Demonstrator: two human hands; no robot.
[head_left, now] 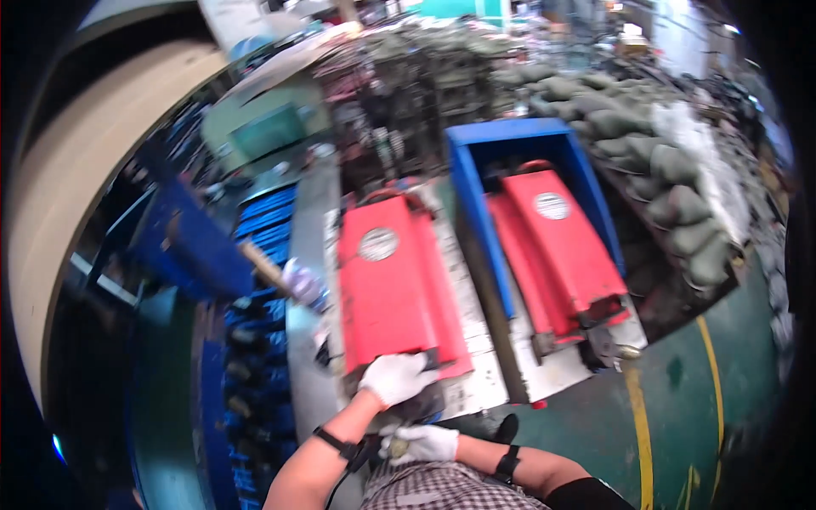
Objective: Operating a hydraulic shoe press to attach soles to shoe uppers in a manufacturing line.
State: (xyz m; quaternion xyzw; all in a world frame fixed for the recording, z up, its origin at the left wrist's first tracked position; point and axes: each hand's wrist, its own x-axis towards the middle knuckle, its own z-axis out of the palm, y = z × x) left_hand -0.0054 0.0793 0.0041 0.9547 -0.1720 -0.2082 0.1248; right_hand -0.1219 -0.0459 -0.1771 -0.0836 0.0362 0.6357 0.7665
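My left hand [397, 380], in a white glove, rests on the front end of the left red machine [382, 289]. Its fingers stretch to the right along the machine's lower edge, and nothing shows in its grasp. Close to my waist, my right hand [427, 444], also gloved in white, is curled around something small. A rounded olive-tan piece [398, 447] shows at its fingers, too blurred to name. The left machine has a long red cover with a round pale disc on top and stands on a worn pale plate [476, 374].
A second red machine [565, 246] stands to the right inside a blue frame [510, 132]. Olive bundles [680, 200] are piled beyond it. On the left are a metal ledge [308, 374], a blue slatted rack [265, 217] and a blue panel [191, 238]. Yellow lines [637, 433] mark the green floor.
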